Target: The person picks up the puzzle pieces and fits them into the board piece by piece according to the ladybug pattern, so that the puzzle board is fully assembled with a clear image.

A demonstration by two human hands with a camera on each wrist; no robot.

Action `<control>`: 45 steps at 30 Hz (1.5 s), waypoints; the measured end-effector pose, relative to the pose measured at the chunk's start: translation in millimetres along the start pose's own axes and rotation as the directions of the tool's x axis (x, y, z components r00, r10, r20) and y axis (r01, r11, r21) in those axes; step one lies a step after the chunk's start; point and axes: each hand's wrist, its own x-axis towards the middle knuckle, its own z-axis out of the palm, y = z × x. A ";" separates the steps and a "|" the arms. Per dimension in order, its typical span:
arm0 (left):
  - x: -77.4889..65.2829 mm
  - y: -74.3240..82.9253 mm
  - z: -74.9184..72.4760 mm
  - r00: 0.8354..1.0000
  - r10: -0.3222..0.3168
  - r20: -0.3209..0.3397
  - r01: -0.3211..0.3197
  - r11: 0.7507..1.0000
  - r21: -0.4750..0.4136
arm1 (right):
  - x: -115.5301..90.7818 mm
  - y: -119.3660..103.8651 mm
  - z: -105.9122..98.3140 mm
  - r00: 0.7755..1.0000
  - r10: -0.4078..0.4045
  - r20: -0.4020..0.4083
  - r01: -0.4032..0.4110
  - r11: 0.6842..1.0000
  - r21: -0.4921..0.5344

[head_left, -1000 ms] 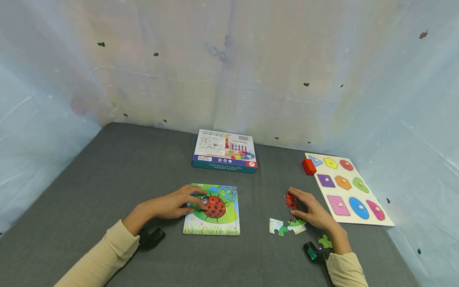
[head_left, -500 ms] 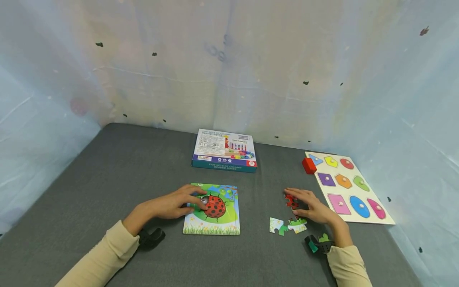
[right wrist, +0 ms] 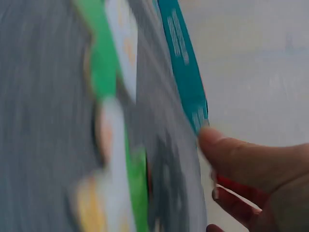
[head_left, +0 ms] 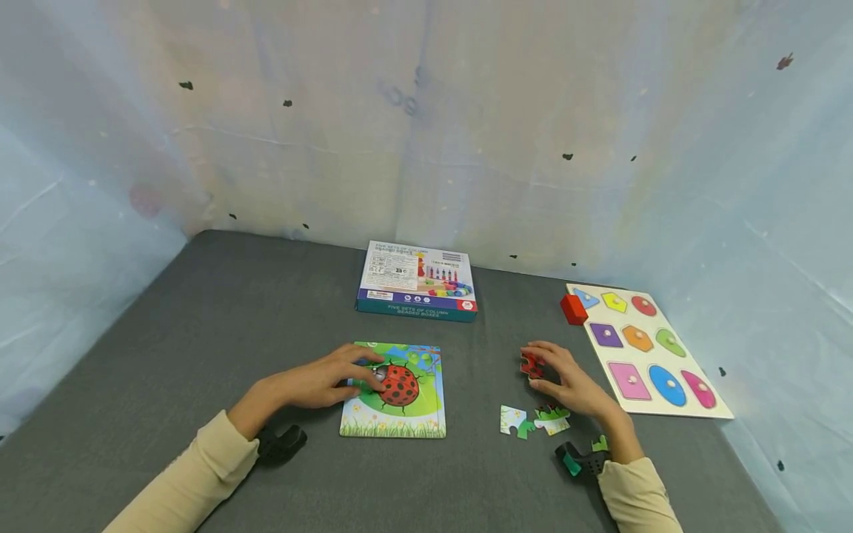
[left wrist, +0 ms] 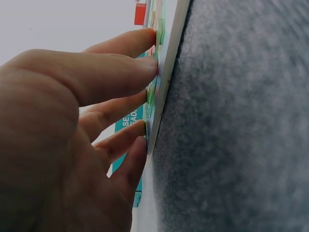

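Observation:
My left hand (head_left: pixel 323 379) rests its fingertips on the ladybug puzzle board (head_left: pixel 426 407) in the head view; the left wrist view shows those fingers touching the board (left wrist: pixel 170 63) near its edge. To the right, my right hand (head_left: pixel 578 383) holds a red, black-spotted puzzle piece (head_left: pixel 531 366) between thumb and fingers, partly hidden by them. Just below that hand lie a white-and-green corner piece (head_left: pixel 512 417) and a green piece with a grassy edge (head_left: pixel 554 422). In the right wrist view the thumb (right wrist: pixel 241 157) stands over the fingers, and loose pieces blur past on the left.
A boxed bead set (head_left: pixel 417 281) lies behind the puzzle board. At the right is a shape board (head_left: pixel 643 348) with knobbed pieces, and a red block (head_left: pixel 574 309) sits at its corner. Another green piece (head_left: pixel 600 443) lies by the right wrist's black strap (head_left: pixel 583 460).
My right hand has shifted left, and the red spotted piece has moved left with it, away from the grassy piece. The left hand and the ladybug board have stayed in place.

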 end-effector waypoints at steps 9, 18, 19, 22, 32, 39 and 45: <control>4.0 7.3 2.2 1.000 -0.018 -0.016 0.019 0.998 0.059 | 34.3 -40.1 22.8 0.995 -0.094 -0.015 0.094 0.995 0.017; 4.5 8.2 5.9 0.999 0.008 -0.049 -0.001 0.989 0.147 | 61.0 -73.6 51.1 0.983 -0.175 0.057 0.175 0.985 0.008; 4.4 8.0 5.9 0.999 0.011 -0.051 -0.004 0.989 0.148 | 64.1 -75.8 54.5 0.981 -0.183 0.066 0.183 0.983 0.008; 4.4 8.2 5.6 0.998 0.020 -0.053 -0.012 0.988 0.152 | 73.1 -83.0 64.3 0.974 -0.210 0.090 0.210 0.978 0.009; 4.8 8.7 5.5 0.998 0.029 -0.050 -0.021 0.988 0.152 | 97.2 -102.7 93.5 0.946 -0.281 0.161 0.280 0.960 0.029; 4.6 9.2 5.3 0.999 0.025 -0.048 -0.018 0.989 0.150 | 103.9 -107.4 107.5 0.936 -0.301 0.182 0.310 0.951 -0.018; 4.0 8.5 5.4 0.999 0.027 -0.046 -0.020 0.988 0.153 | 103.9 -112.0 109.8 0.944 -0.268 0.194 0.281 0.959 -0.043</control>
